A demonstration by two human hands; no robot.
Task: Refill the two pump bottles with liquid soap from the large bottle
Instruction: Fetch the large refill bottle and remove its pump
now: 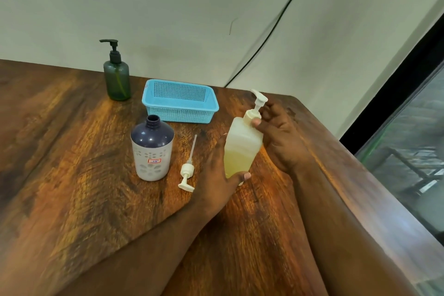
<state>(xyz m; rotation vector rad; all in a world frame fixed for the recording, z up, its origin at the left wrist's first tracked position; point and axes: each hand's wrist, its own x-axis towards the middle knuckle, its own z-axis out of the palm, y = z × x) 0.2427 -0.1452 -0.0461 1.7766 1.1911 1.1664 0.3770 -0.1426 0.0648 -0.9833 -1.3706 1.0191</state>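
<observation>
Left hand [216, 175] grasps the lower body of the soap bottle [242, 146], tilted at right of the table [72, 175]; right hand [281, 137] pinches its pump collar. Left: open blue bottle [151, 151], loose pump [188, 168]. Far: green bottle [117, 77], basket [180, 101].

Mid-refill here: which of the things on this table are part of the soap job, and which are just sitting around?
Part of the job:
yellow soap bottle, gripped by left hand, right hand at its pump collar
open navy-and-white bottle
loose white pump
green pump bottle

Lying about:
blue basket
black cable
</observation>
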